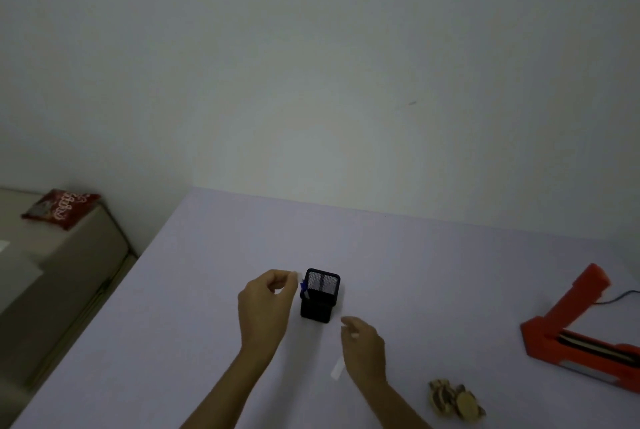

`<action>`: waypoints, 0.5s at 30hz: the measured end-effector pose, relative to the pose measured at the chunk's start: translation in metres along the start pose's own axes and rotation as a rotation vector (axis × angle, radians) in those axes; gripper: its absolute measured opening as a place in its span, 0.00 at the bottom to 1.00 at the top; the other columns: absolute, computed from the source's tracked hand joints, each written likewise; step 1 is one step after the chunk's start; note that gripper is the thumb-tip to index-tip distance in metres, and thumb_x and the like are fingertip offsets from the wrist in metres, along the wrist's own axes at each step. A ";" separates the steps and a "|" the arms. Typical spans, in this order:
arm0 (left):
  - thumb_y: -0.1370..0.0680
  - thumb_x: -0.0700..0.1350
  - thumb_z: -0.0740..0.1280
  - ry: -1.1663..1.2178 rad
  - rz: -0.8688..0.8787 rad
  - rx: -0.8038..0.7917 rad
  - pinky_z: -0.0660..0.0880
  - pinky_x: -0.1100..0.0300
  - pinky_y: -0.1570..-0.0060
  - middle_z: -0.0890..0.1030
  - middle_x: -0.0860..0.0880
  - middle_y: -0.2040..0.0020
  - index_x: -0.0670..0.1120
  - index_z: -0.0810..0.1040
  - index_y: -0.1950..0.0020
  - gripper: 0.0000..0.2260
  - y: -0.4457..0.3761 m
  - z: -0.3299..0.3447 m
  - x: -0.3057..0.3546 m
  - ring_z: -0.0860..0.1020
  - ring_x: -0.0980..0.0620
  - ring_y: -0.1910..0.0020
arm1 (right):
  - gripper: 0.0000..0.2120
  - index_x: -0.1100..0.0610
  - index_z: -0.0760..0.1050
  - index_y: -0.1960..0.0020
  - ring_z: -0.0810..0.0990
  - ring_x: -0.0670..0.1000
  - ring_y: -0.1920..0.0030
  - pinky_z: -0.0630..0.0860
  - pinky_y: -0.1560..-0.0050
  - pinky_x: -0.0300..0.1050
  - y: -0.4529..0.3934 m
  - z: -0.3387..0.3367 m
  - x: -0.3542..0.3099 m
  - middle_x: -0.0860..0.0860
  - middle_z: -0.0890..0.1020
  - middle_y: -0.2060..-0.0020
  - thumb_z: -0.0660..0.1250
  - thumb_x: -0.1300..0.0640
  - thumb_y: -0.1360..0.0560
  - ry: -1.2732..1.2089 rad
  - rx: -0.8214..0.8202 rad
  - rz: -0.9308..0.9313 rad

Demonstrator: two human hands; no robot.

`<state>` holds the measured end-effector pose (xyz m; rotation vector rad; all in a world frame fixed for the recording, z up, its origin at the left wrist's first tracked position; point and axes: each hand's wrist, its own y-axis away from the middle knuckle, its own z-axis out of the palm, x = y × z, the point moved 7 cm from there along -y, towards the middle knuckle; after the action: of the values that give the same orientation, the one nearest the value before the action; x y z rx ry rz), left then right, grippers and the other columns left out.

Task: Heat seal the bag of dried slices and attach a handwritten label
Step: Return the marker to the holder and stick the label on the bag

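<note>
My left hand (265, 304) pinches a small white label piece (295, 276) between thumb and fingertip, just left of a black mesh pen holder (320, 295) with a blue pen (303, 286) in it. My right hand (363, 347) hovers below and right of the holder with its fingers curled. A narrow white strip (336, 369) hangs at its left side and seems pinched by the thumb. The clear bag of dried slices (455, 401) lies on the table to the right of my right forearm. The red heat sealer (581, 331) stands at the far right with its arm raised.
The work surface is a pale lilac table (415, 262) set against a plain wall. A black cable (620, 297) runs off from the sealer. Beyond the table's left edge is a lower beige surface with a red snack packet (60, 208).
</note>
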<state>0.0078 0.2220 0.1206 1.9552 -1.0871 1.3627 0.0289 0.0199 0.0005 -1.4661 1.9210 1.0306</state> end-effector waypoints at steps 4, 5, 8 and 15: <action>0.25 0.48 0.69 -0.057 0.051 -0.027 0.70 0.72 0.61 0.83 0.58 0.61 0.51 0.82 0.57 0.04 0.008 0.014 0.005 0.80 0.61 0.57 | 0.09 0.48 0.82 0.48 0.83 0.44 0.53 0.80 0.49 0.41 0.027 -0.023 -0.070 0.45 0.85 0.54 0.65 0.59 0.22 -0.372 0.019 -0.152; 0.25 0.48 0.68 -0.073 0.072 -0.037 0.70 0.72 0.61 0.82 0.58 0.61 0.51 0.82 0.57 0.04 0.011 0.019 0.009 0.79 0.61 0.57 | 0.09 0.49 0.82 0.48 0.83 0.43 0.53 0.80 0.49 0.39 0.032 -0.029 -0.080 0.44 0.85 0.54 0.65 0.58 0.22 -0.419 0.026 -0.170; 0.24 0.49 0.68 -0.096 0.147 -0.070 0.68 0.73 0.64 0.81 0.60 0.63 0.54 0.80 0.59 0.04 0.021 0.032 0.026 0.78 0.63 0.60 | 0.09 0.47 0.83 0.49 0.83 0.42 0.53 0.81 0.49 0.40 0.039 -0.044 -0.093 0.43 0.85 0.55 0.65 0.56 0.22 -0.509 0.023 -0.178; 0.23 0.46 0.66 -0.155 0.334 -0.197 0.74 0.68 0.59 0.81 0.58 0.58 0.52 0.82 0.53 0.06 0.042 0.080 0.047 0.79 0.60 0.57 | 0.09 0.47 0.84 0.55 0.84 0.46 0.55 0.82 0.49 0.50 0.037 -0.085 -0.069 0.45 0.86 0.58 0.66 0.56 0.23 -0.617 0.040 -0.108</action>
<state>0.0224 0.1224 0.1347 1.8154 -1.6154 1.2236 0.0179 -0.0047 0.1126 -1.0474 1.3964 1.2099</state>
